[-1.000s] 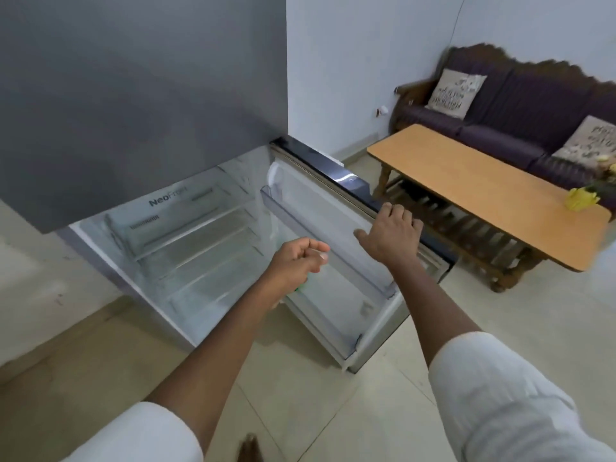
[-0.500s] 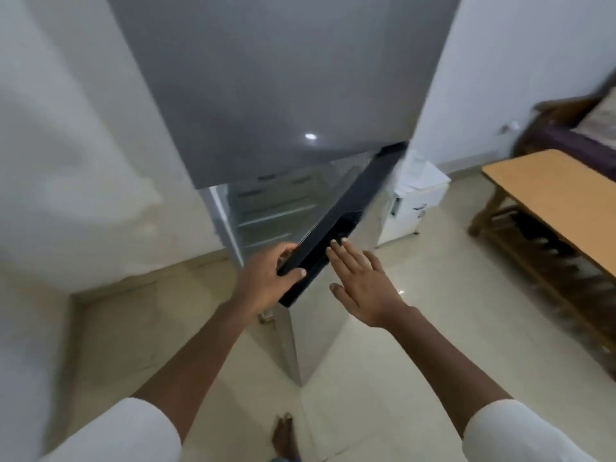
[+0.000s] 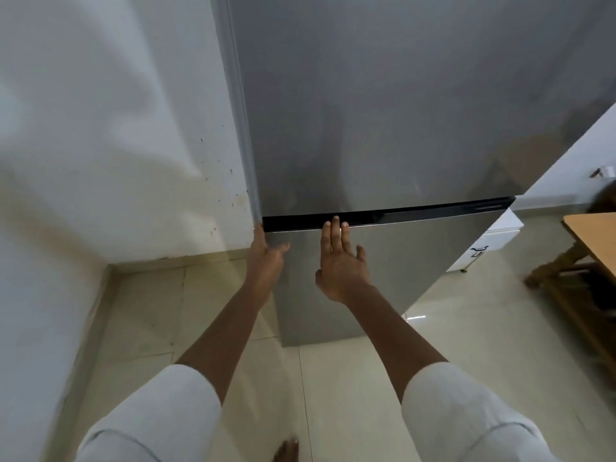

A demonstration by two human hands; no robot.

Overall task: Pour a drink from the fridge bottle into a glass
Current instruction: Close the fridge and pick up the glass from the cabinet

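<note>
A tall grey fridge fills the middle of the view, its upper door (image 3: 366,111) and lower door (image 3: 416,261) both closed, with a black handle strip (image 3: 416,213) between them. My left hand (image 3: 265,261) grips the lower door's top left corner, thumb on the front and fingers round the edge. My right hand (image 3: 340,261) lies flat and open on the lower door, fingertips touching the black strip. No bottle or glass is in view.
A white wall (image 3: 100,128) stands close on the fridge's left. A low white box (image 3: 493,241) sits to the fridge's right, and a wooden table (image 3: 596,235) juts in at the right edge. My bare foot (image 3: 286,451) is on the tiled floor.
The lower fridge door, wide open a second ago, has swung shut. Both hands went with it and now rest on its front. The view has turned left, away from the sofa.
</note>
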